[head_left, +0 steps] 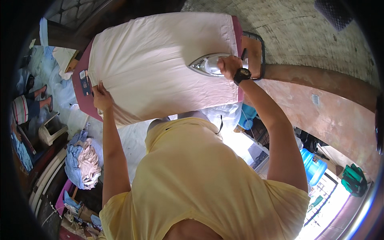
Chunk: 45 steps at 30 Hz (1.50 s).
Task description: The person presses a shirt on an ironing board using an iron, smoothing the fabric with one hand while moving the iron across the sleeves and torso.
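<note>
A cream garment (160, 52) is spread over a maroon ironing board (83, 102), with long creases running across it. Near its right end, my right hand (229, 66) is wrapped round the handle of a clothes iron (203, 66). The iron lies flat on the cloth, its tip facing left. My left hand (103, 98) pinches the garment at its left edge, close to the near corner. Beside that hand, a dark tag (85, 83) lies at the garment's left edge, over the board. A dark watch sits on my right wrist.
A metal-framed rest (262, 56) juts from the board's right end, by the wall (312, 92). Crumpled clothes (84, 160) and a beige plastic stool (52, 130) are at the left. Another person's legs (42, 98) show at far left. A blue water jug (314, 166) stands lower right.
</note>
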Available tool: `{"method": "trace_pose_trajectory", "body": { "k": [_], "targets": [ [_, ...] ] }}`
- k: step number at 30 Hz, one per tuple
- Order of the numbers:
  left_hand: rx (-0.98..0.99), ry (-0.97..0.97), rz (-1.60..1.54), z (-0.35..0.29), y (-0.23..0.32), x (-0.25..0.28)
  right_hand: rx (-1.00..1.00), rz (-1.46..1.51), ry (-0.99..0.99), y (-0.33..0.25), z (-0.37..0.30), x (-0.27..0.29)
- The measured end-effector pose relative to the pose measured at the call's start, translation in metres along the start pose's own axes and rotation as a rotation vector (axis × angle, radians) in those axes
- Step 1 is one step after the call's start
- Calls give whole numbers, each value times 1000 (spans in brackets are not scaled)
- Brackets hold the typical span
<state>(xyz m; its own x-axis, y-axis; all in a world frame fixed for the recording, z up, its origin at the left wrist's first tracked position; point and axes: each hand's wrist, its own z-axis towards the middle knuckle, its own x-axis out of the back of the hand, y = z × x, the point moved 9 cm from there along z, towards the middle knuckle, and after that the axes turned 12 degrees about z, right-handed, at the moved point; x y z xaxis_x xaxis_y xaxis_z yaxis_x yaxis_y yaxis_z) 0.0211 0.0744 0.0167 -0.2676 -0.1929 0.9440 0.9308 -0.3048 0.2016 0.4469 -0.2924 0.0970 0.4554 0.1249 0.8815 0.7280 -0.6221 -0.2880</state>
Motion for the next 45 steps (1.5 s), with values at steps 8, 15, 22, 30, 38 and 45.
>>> {"method": "trace_pose_trajectory", "body": {
  "k": [8, 15, 22, 30, 38, 45],
  "targets": [
    [-11, 48, 67, 5, -7, 4, 0, 103, 49, -35, 7, 0],
    [-37, 47, 6, 7, -2, 10, 76, 90, 78, -24, 6, 4],
    [-58, 114, 27, 4, 2, 17, 365, 215, 50, -180, 31, -39],
    [5, 51, -59, 5, 2, 11, 370, 354, 63, -300, 47, -61],
    [-2, 64, -2, 7, -6, 8, 132, 37, -11, -105, 23, -35],
    [10, 57, -28, 7, 1, 10, 136, -13, 30, -18, 0, -12]
  ]
}}
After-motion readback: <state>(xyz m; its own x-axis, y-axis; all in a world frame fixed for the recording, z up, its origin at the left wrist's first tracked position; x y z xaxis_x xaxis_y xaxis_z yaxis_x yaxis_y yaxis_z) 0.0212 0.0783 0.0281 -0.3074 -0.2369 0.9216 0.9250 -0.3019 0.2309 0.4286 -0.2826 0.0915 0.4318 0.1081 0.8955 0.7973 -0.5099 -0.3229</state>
